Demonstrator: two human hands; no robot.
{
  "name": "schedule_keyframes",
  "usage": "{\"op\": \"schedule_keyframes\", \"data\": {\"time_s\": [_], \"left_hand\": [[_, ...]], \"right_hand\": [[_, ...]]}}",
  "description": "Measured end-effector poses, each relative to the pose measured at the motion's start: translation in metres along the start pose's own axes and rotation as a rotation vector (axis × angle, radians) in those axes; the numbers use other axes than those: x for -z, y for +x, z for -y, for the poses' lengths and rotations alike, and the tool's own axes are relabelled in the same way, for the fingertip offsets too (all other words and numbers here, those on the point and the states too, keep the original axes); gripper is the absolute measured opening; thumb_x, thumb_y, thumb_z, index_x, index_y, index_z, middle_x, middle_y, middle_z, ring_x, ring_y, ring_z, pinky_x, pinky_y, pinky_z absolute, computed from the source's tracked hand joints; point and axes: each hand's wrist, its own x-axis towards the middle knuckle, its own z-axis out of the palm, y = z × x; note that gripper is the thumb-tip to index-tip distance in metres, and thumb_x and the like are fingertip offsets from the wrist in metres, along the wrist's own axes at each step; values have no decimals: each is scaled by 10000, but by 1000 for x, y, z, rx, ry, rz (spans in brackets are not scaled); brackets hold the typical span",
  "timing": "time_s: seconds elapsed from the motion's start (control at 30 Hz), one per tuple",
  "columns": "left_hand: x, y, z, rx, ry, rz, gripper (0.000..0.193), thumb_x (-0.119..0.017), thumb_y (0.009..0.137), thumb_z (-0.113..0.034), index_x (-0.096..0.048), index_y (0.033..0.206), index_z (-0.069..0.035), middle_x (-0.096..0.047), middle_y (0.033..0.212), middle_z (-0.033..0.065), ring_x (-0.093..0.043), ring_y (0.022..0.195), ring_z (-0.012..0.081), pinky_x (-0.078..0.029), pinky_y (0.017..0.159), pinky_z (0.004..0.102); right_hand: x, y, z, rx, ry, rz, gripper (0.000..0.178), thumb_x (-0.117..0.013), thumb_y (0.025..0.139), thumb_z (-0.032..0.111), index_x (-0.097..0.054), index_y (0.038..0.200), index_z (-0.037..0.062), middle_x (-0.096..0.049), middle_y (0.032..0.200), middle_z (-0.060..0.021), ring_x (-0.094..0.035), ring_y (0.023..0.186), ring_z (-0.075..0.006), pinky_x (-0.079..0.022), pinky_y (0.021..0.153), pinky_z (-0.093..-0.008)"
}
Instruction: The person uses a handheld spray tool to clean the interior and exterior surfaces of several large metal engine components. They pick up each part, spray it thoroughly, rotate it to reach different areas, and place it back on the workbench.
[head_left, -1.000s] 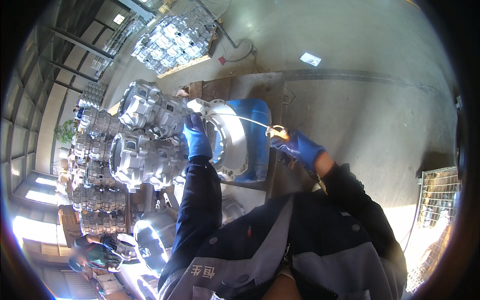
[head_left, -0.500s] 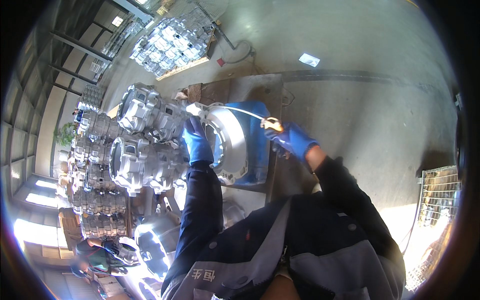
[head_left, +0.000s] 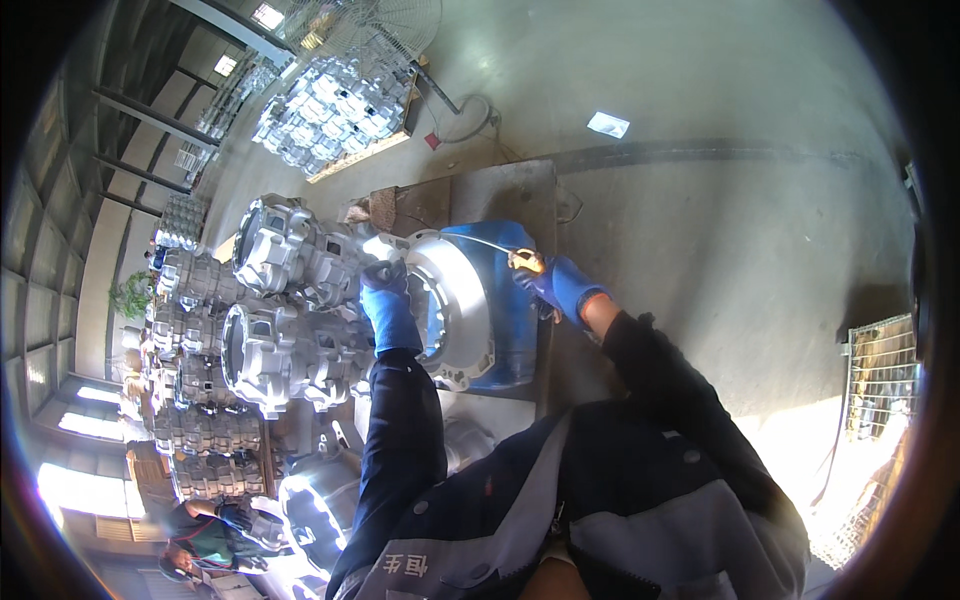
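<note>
Casting [head_left: 463, 300], silver: set near right edge of worktop [head_left: 500, 195], apparently backed by blue drum [head_left: 515, 335] | left hand [head_left: 388, 305]: laid at casting, likely for steadying, grip unclear | right hand [head_left: 556, 284]: closed round orange-handled tool [head_left: 526, 262]

Grey floor [head_left: 720, 220] with a sunlit patch [head_left: 800, 440] — bright windows [head_left: 90, 495] at lower left

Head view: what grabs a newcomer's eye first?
Probably the bright ring casting near the centre, with the blue drum showing to its right. Next, the orange tool in the gloved right hand, just above the drum's middle, a thin pale strip running left from it toward the casting's top. Then the silver housings crowding the left side.
</note>
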Motion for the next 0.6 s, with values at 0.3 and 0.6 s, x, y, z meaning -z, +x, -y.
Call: {"op": "schedule_keyframes", "data": {"time_s": [0.3, 0.6], "left_hand": [[8, 17, 24, -15, -24, 30, 300, -844, 781, -133, -604, 959, -101, -597, 780, -31, -504, 655, 63, -440, 546, 227], [-6, 3, -8, 204, -55, 24, 297, -844, 783, -147, -600, 947, -106, -595, 757, -33, -508, 637, 75, -448, 525, 252]], "right_hand": [[-4, 0, -3, -126, 125, 20, 377, -656, 922, 422, -672, 991, 51, -630, 659, -40, -583, 480, -139, -459, 392, -282], [4, -2, 3, -171, 82, 3, 372, -651, 929, 366, -682, 1062, 20, -625, 715, -22, -549, 569, -100, -437, 465, -283]]}}
